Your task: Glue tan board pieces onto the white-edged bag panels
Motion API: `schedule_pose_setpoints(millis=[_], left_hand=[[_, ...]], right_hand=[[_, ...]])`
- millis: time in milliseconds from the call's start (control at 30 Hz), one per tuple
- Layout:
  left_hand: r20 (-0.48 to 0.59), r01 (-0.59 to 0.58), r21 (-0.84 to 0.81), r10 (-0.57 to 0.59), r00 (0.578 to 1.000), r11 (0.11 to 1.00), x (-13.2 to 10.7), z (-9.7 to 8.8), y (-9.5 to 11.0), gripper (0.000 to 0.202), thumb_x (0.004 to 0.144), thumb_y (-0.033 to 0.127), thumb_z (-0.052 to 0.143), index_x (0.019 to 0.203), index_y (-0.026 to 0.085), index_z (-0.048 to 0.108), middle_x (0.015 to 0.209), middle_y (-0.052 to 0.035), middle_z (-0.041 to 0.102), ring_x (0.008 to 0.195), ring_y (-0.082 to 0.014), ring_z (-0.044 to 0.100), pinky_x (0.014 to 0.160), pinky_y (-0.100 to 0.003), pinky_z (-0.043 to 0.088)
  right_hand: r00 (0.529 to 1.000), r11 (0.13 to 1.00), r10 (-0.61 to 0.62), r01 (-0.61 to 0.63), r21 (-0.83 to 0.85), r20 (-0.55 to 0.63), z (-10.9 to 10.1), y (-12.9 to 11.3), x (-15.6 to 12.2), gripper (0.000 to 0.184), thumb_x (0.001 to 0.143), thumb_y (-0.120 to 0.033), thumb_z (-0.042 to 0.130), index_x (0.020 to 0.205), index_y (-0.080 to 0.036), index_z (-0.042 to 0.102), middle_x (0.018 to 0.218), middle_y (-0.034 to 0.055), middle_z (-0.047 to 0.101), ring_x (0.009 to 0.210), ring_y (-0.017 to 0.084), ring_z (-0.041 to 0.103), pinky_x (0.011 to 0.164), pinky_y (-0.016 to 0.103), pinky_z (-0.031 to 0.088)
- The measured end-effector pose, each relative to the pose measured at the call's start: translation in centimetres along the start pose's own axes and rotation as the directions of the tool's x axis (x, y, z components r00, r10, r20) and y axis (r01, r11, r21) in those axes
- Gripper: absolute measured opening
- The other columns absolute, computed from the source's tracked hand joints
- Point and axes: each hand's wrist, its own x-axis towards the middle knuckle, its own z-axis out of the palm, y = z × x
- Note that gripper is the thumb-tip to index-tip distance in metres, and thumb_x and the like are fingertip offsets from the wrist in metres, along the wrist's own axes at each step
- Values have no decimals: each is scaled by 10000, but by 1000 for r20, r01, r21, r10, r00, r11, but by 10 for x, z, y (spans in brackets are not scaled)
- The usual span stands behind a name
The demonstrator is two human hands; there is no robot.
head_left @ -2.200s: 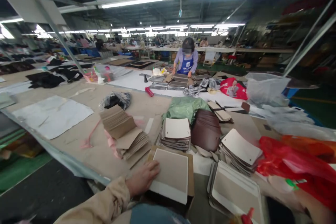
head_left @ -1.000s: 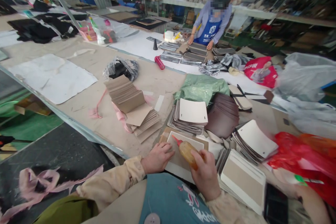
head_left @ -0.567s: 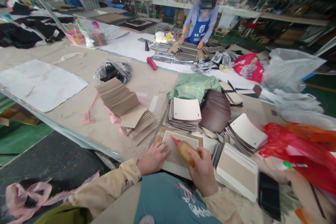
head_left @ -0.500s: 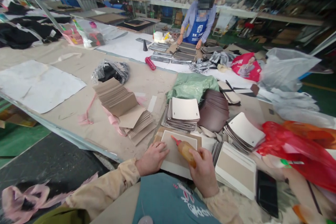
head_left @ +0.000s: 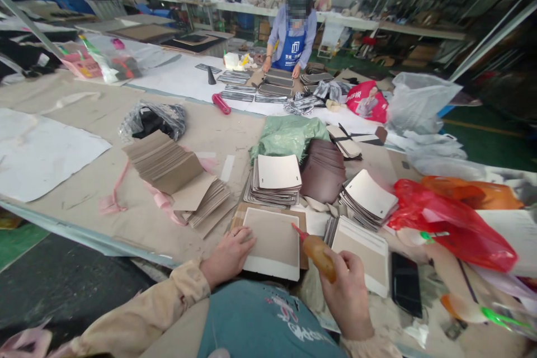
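Note:
My left hand (head_left: 229, 256) presses flat, fingers spread, on the left edge of a tan panel with a white border (head_left: 274, 240) that lies on a brown card at the near table edge. My right hand (head_left: 347, 291) is wrapped round an amber squeeze bottle with a red nozzle (head_left: 318, 250). The nozzle points up and left at the panel's right edge. A second tan panel (head_left: 361, 251) tops a stack just right of the bottle.
Stacks of white-faced pieces (head_left: 277, 179), dark brown pieces (head_left: 324, 170) and brown cards (head_left: 174, 173) lie beyond. Red plastic bags (head_left: 444, 224) and a black phone (head_left: 406, 284) sit to the right. A person in a blue apron (head_left: 291, 39) works across the table.
My right hand has drawn the bottle off the middle of the panel to its right edge and lifted it. My left hand stays on the panel. The camera has tilted down.

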Motion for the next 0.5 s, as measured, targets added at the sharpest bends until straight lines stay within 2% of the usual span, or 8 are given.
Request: schedule_pose_setpoints(millis=[333, 433, 500], left_hand=[[2, -9, 20, 9, 1000, 1000, -1, 1, -1, 371, 865, 109, 432, 1196, 210, 565, 1213, -101, 517, 1206, -261, 423, 988, -440, 443], [-16, -15, 36, 15, 1000, 999, -1, 3, -2, 353, 878, 124, 431, 1190, 206, 575, 1215, -106, 524, 1202, -264, 435, 984, -437, 450], [-40, -30, 54, 32, 999, 998, -1, 5, -3, 341, 882, 137, 436, 1180, 207, 586, 1213, -110, 530, 1185, -264, 456, 976, -442, 458]], right_hand=[[997, 998, 67, -67, 1, -30, 0, 1, -4, 270, 850, -308, 530, 1105, -220, 536, 967, 79, 433, 855, 240, 496, 751, 425, 498], [992, 988, 125, -124, 95, -2, 10, -6, 3, 275, 823, -290, 567, 1091, -230, 552, 984, 77, 453, 882, 238, 511, 786, 421, 498], [984, 959, 172, -179, 222, 51, 22, -16, 12, 284, 792, -271, 603, 1072, -239, 568, 998, 70, 482, 916, 233, 526, 823, 410, 494]])
